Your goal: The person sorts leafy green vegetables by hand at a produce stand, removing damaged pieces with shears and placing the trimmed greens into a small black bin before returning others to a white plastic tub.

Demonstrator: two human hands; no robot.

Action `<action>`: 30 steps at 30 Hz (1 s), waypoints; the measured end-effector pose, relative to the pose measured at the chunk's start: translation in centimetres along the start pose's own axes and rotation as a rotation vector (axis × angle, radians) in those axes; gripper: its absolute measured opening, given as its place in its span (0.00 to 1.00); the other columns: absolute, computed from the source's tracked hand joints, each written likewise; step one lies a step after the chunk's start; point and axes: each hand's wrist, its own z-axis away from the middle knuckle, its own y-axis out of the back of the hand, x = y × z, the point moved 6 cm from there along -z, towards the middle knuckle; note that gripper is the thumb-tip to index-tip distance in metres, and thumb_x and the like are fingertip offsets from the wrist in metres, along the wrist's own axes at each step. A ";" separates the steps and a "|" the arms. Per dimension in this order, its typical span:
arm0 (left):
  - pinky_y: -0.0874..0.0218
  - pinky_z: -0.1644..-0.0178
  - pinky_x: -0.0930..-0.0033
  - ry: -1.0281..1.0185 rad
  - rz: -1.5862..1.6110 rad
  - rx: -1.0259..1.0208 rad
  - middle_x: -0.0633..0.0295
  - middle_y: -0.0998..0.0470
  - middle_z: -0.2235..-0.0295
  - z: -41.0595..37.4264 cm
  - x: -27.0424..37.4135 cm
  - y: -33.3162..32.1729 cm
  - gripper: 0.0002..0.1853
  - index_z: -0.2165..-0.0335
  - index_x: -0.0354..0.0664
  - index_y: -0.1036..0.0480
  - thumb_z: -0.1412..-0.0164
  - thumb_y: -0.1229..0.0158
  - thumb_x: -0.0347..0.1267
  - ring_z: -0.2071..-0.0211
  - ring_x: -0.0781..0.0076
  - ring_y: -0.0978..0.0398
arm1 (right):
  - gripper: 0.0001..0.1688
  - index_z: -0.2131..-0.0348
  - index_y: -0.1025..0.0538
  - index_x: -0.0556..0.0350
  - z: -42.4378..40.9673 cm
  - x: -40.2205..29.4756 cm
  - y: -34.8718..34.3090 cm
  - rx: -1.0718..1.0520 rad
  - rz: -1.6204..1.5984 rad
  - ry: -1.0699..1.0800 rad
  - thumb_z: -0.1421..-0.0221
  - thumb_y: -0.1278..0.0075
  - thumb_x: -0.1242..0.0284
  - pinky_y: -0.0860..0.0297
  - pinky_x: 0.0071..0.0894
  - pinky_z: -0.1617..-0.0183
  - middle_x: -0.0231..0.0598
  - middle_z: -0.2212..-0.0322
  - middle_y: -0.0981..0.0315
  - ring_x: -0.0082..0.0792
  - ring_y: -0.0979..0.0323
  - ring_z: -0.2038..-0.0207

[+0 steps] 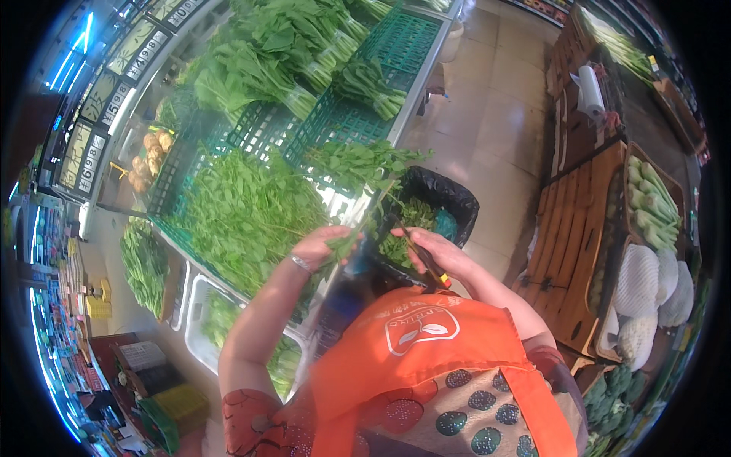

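My left hand [324, 247] is closed around a few leafy green stems [344, 244] beside the heap of loose leafy greens [245, 214]. My right hand [437, 251] grips a small knife [425, 258] with a dark handle and a red-and-yellow end; its narrow tip points up and left. Both hands are level with a bin lined with a black bag [469, 204], which stands against the display's edge. Leaf trimmings [416, 214] and a teal plastic bag [446, 224] lie inside it. Another pile of leafy stems [360, 160] rests on the display, with sprigs overhanging the bin.
Green plastic crates [408, 43] hold bundled leafy vegetables [280, 74]. Below the display sits a white basket [200, 320] of greens. Across the tiled aisle [491, 103], a wooden stand [577, 240] carries pale green vegetables [651, 200] and net-wrapped produce [637, 280].
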 end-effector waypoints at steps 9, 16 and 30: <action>0.31 0.74 0.75 -0.058 -0.271 0.155 0.63 0.24 0.69 -0.2 -1.4 -2.0 0.14 0.58 0.35 0.28 0.39 0.49 0.32 0.72 0.78 0.26 | 0.37 0.37 0.54 0.49 -1.6 0.6 -0.6 -0.038 -0.162 -0.019 0.40 0.59 0.64 0.39 0.16 0.76 0.31 0.74 0.34 0.19 0.39 0.81; 0.32 0.77 0.77 -0.089 -0.497 0.273 0.60 0.23 0.74 -0.5 -2.6 -3.8 0.14 0.61 0.33 0.26 0.40 0.49 0.34 0.80 0.76 0.27 | 0.29 0.42 0.42 0.46 -1.9 2.3 0.4 0.073 -0.095 -0.085 0.41 0.58 0.68 0.43 0.14 0.78 0.29 0.78 0.37 0.17 0.41 0.81; 0.34 0.77 0.71 -0.016 -0.670 0.421 0.57 0.24 0.81 -2.2 -7.9 -2.4 0.11 0.69 0.36 0.24 0.43 0.51 0.30 0.83 0.70 0.24 | 0.19 0.49 0.34 0.45 -3.7 8.5 1.2 0.175 -0.022 -0.224 0.41 0.58 0.72 0.44 0.15 0.83 0.27 0.80 0.37 0.16 0.42 0.84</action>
